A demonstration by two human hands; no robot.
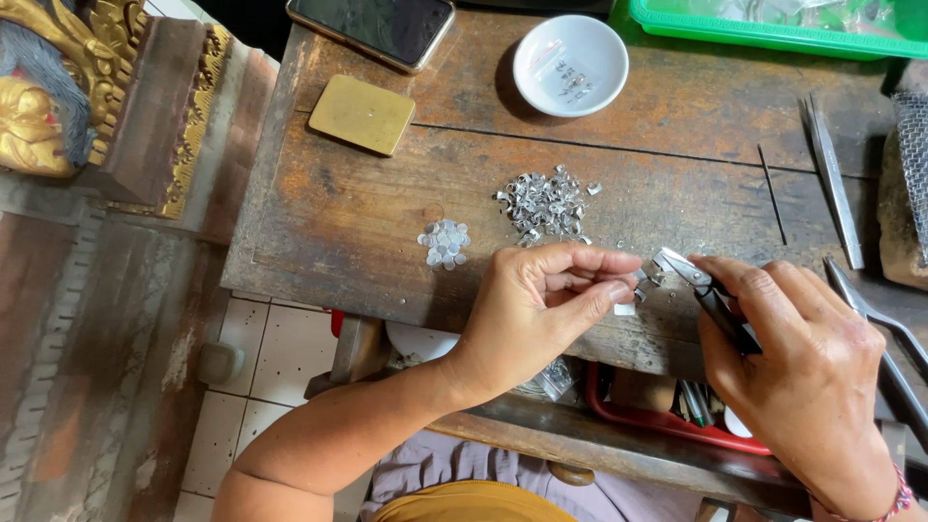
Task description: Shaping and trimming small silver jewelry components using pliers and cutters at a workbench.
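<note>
One small silver piece (pixel 639 280) is pinched by the left hand (pixel 541 309); one pair of pliers (pixel 701 290) is gripped by the right hand (pixel 802 372). Two silver heaps (pixel 546 203) are seen beyond the hands.

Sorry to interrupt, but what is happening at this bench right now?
A person sits at a worn wooden bench. The left hand pinches a tiny silvery piece while the right hand brings small pliers to it. A heap of bent metal bits and a cluster of small discs lie just beyond.

Both hands meet: left hand (pixel 541 300) pinching, right hand (pixel 802 372) gripping, forearms bare.
</note>
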